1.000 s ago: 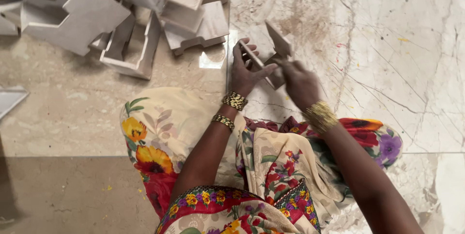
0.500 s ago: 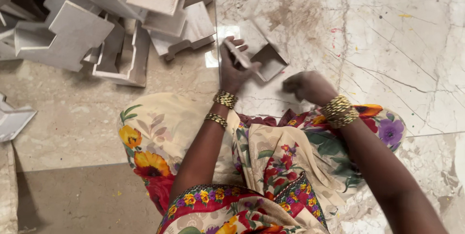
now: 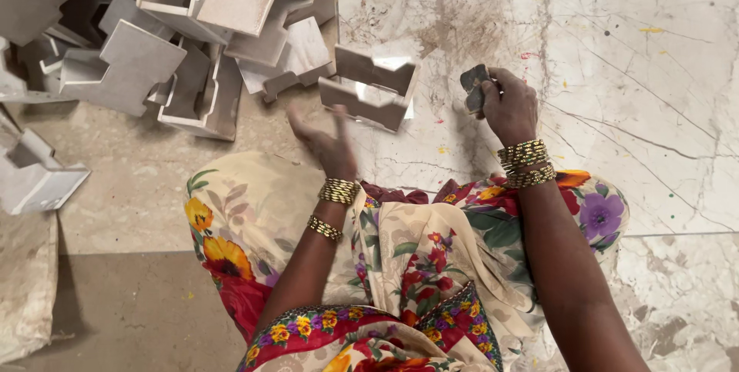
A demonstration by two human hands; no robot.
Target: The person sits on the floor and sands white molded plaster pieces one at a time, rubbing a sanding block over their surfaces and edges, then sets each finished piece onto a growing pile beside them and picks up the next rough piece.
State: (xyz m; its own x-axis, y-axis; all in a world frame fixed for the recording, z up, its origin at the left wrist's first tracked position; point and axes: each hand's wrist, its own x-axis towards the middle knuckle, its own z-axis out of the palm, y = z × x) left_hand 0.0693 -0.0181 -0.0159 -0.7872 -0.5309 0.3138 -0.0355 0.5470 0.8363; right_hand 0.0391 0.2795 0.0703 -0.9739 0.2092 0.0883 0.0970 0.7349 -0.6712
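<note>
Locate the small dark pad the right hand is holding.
In the head view the small dark pad sits right of centre, gripped in the right hand above the marble floor, just right of the notched grey piece.

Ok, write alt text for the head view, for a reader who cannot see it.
A seated person in a floral garment holds a small dark block in the right hand, while the open left hand sits just below a grey notched piece on the marble floor. A pile of similar grey pieces lies at upper left.
</note>
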